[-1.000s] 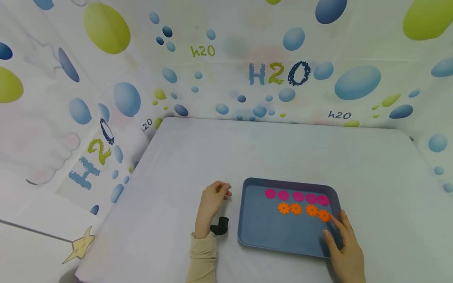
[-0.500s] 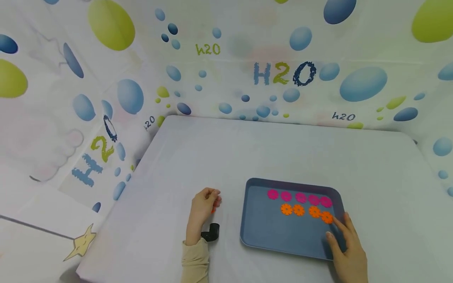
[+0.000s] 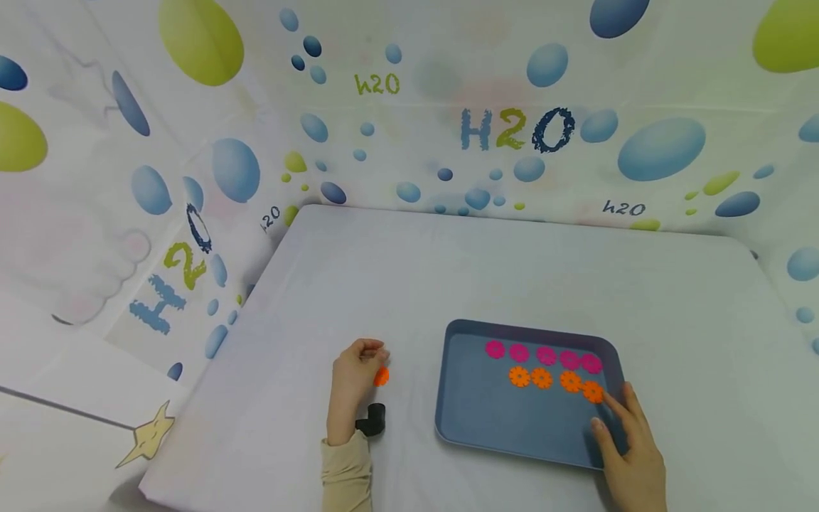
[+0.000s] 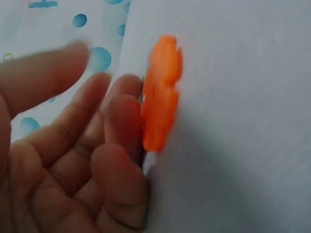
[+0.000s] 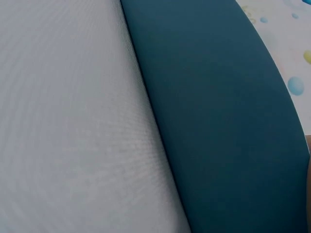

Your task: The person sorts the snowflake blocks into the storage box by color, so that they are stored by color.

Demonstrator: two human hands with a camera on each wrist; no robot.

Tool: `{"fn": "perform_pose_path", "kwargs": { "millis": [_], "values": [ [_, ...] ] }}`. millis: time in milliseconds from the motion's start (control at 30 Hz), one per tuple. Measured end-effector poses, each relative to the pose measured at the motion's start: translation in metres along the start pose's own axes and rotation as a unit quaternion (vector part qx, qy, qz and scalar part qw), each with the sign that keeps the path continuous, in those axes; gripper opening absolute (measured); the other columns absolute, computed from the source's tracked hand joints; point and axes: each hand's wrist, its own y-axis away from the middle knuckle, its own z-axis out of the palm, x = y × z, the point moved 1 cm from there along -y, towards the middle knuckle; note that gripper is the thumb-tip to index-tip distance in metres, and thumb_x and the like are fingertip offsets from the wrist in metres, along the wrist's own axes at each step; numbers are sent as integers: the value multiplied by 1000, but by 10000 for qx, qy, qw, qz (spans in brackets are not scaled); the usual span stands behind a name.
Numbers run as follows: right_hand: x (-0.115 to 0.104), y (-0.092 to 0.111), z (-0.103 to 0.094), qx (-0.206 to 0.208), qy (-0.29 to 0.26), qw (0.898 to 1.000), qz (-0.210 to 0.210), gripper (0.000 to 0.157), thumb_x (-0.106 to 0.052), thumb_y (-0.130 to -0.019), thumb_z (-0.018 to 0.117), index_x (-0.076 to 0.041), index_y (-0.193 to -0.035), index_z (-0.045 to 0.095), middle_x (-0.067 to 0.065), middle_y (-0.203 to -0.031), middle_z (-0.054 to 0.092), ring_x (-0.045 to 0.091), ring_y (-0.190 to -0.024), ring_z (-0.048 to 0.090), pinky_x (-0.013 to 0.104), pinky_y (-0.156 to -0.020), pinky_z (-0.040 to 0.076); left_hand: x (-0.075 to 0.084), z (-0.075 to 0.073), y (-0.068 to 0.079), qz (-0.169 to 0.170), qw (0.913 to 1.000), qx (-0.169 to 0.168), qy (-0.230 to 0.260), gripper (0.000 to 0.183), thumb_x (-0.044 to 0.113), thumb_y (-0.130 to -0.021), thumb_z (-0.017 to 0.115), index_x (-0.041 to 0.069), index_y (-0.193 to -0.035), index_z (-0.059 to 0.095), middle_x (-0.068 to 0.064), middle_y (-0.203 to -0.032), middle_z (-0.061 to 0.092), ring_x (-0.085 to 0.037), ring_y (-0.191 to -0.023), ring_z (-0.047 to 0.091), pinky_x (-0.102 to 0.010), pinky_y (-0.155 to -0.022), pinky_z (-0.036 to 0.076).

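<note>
A flat orange flower-shaped disc (image 4: 162, 94) lies by the curled lower fingertips of my left hand (image 4: 63, 145), against the white table surface. In the head view this orange disc (image 3: 381, 376) shows just below the fingers of the left hand (image 3: 355, 373), left of the tray. The thumb side stands apart from the disc. My right hand (image 3: 630, 444) holds the right rim of the blue-grey tray (image 3: 480, 419), thumb over its inside and another finger along the outside. Its index fingertip reaches the end orange disc (image 3: 592, 392). The right wrist view shows mostly the tray's outer side (image 5: 214, 116).
Inside the tray, several pink discs (image 3: 546, 355) form a back row, with orange discs (image 3: 541, 377) in front. A black wrist camera (image 3: 373, 419) sits on the left wrist. A printed curtain (image 3: 448, 92) surrounds the white table (image 3: 384, 270).
My left hand has moved left, away from the tray, and the orange disc below its fingers has come into view. The right hand stays on the tray; the head view has shifted slightly.
</note>
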Motion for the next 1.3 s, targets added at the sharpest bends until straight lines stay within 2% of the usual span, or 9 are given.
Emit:
{"fn": "perform_pose_path", "kwargs": {
  "millis": [233,333,567,800,1033,1200,1300],
  "values": [
    [0,0,0,75,-27,9999,-107,44,-20,-98,57,-3,-138,49,8,-162,18,42,-146,21,76,-98,26,-1,-5,2,175,9981,-482,-336,42,2,-73,80,10,-112,68,-6,-100,72,-12,-57,43,-23,-56,37],
    [-1,0,-2,107,-4,9999,-87,44,-20,-98,57,-3,-138,50,8,-162,19,42,-146,21,76,-98,27,0,-6,3,241,9970,-628,-386,46,-2,-71,80,9,-114,68,-6,-98,70,-13,-57,44,-22,-55,37],
    [-3,-1,-3,77,29,10000,-41,43,-22,-98,56,-4,-137,51,8,-162,19,45,-144,24,75,-98,29,1,-5,3,207,9937,-819,-734,38,-1,-72,79,4,-108,69,-2,-80,60,-13,-64,48,-25,-61,40],
    [-2,0,-3,118,35,9999,-110,42,-21,-98,57,-3,-136,52,9,-162,19,44,-145,23,75,-98,28,0,-5,6,148,9943,-939,-475,26,0,-75,75,4,-100,72,-1,-76,56,-11,-64,49,-23,-60,41],
    [-4,-1,-2,134,33,9999,-96,42,-22,-97,58,-6,-136,54,7,-162,21,37,-146,23,72,-97,32,7,5,6,587,9948,-783,-268,19,3,-83,71,5,-102,74,-5,-80,63,-11,-65,50,-21,-58,40],
    [-4,-1,-1,86,-8,10000,4,42,-23,-98,57,-6,-137,53,6,-162,20,33,-147,20,73,-97,31,13,10,6,535,9909,-1208,-258,18,2,-84,70,5,-101,74,-4,-77,63,-10,-65,52,-22,-60,42],
    [-3,0,-1,93,-33,9999,37,42,-23,-98,57,-6,-136,53,5,-162,19,34,-148,20,73,-98,31,16,10,6,538,9870,-1416,-531,17,2,-82,72,6,-99,74,-4,-76,63,-12,-67,51,-23,-63,42]
  ]
}}
